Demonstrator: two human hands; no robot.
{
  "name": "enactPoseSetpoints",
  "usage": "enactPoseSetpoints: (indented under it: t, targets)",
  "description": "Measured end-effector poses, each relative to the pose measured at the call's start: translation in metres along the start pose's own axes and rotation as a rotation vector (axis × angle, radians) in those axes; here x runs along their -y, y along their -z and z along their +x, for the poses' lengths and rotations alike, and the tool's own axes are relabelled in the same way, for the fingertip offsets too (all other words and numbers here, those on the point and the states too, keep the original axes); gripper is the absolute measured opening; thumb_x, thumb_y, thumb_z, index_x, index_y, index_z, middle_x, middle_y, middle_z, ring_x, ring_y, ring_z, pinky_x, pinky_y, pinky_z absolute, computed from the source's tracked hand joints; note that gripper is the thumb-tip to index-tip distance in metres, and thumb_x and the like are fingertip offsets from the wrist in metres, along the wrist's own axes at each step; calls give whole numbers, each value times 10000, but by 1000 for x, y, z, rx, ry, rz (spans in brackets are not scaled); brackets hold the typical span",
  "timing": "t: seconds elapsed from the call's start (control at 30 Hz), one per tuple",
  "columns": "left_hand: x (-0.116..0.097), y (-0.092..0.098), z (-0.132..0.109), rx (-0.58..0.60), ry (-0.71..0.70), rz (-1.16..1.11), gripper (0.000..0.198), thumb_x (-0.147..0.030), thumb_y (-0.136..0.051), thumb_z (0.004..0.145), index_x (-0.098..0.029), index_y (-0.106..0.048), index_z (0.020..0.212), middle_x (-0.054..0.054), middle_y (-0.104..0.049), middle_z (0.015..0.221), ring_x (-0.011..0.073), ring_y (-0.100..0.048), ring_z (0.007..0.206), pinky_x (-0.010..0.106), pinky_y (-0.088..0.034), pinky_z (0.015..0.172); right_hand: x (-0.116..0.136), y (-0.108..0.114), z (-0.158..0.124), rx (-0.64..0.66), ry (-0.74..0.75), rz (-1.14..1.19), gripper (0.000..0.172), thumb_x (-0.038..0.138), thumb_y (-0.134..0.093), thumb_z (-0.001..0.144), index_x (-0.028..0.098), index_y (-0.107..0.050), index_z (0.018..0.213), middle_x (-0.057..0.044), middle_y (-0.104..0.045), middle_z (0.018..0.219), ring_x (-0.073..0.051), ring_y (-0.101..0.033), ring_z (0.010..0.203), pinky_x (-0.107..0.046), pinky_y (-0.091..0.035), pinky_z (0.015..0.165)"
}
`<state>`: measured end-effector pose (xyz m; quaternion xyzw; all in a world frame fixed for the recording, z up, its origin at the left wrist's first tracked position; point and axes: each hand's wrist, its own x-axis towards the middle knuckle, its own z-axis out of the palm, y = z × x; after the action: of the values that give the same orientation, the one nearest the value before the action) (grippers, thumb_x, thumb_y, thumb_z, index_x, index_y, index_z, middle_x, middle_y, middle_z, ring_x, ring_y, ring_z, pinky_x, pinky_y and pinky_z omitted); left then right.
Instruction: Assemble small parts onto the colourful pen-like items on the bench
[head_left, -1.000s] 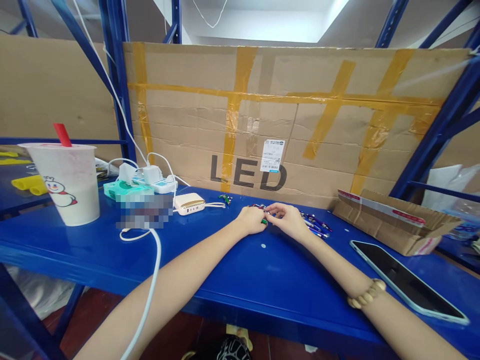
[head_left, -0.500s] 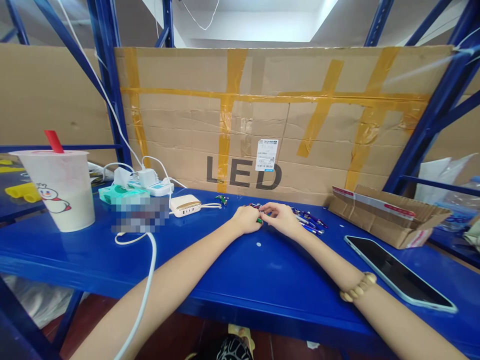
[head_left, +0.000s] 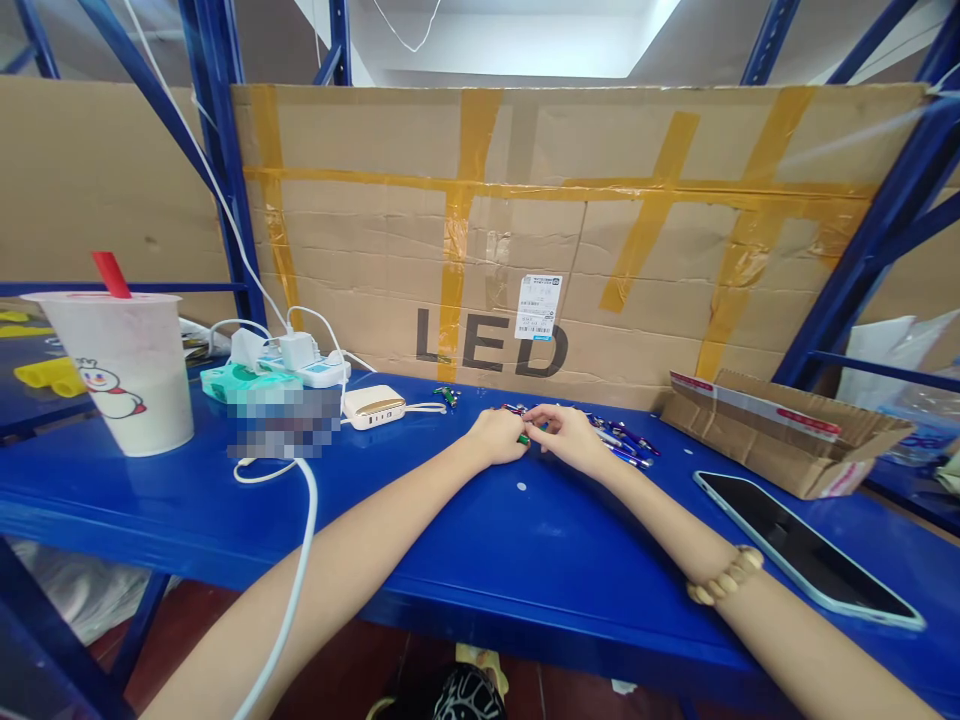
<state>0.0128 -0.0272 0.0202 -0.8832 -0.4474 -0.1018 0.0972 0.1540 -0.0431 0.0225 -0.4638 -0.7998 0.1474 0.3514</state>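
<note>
Over the middle of the blue table, my left hand [head_left: 498, 437] is closed around a slim green piece [head_left: 523, 439], which looks like part of a pen; only its end shows. My right hand [head_left: 566, 437] meets it from the right, with thumb and forefinger pinched together at the left hand's fingertips. What the right fingers hold is too small to make out. Partly hidden behind the right hand lies a loose pile of shiny blue and purple pens [head_left: 628, 445]. Some small green metallic pieces [head_left: 448, 396] lie beyond my left hand, near the cardboard.
An open cardboard box [head_left: 780, 430] and a phone [head_left: 810, 550] lie on the right. At left are a drink cup [head_left: 139, 380], a power strip [head_left: 324, 372], a white power bank [head_left: 373, 407] and a cable [head_left: 304, 560] crossing my left forearm. Taped cardboard [head_left: 360, 250] stands behind.
The camera view has shifted slightly, so everything sits a little differently in the picture. Both hands stay together in the same place, with only slight finger movement.
</note>
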Motion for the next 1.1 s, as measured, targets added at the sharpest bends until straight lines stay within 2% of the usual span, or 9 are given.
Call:
enactPoseSetpoints:
  t: [0.27, 0.5, 0.8, 0.97, 1.1]
  targets:
    - [-4, 10, -4, 48, -34, 19, 246, -232, -415, 747, -163, -637, 827, 84, -657, 880, 210, -607, 842, 288, -469, 737, 6, 2, -3, 66, -15, 33, 217, 320, -497, 737, 156, -598, 836, -19, -634, 728, -80, -534, 433, -202, -442, 447]
    - [-1, 4, -1, 34, -52, -33, 273, -262, -407, 761, -152, -635, 861, 103, -655, 880, 229, -599, 879, 301, -472, 739, 2, -1, -3, 91, -74, 60, 265, 358, -510, 729, 148, -575, 878, -25, -604, 726, -71, -517, 424, -178, -396, 361]
    - [0, 5, -3, 7, 49, -118, 287, -283, -410, 750, -164, -638, 878, 97, -655, 888, 232, -595, 894, 308, -471, 750, 3, -4, 0, 10, -210, 221, 348, 417, -602, 639, 133, -617, 839, -36, -620, 640, -85, -513, 444, -175, -383, 344]
    - [-2, 6, -5, -13, 88, -127, 253, -265, -416, 746, -182, -643, 820, 81, -658, 882, 227, -604, 865, 308, -475, 729, 3, -2, 0, -97, -195, 261, 372, 417, -661, 578, 144, -627, 828, -51, -650, 710, -103, -543, 488, -179, -396, 344]
    - [-1, 3, -4, -18, 114, -115, 242, -274, -420, 747, -190, -641, 800, 69, -662, 861, 217, -608, 852, 297, -472, 730, 1, -3, 2, -128, -181, 295, 391, 418, -682, 552, 138, -627, 819, -55, -653, 699, -115, -557, 494, -181, -397, 333]
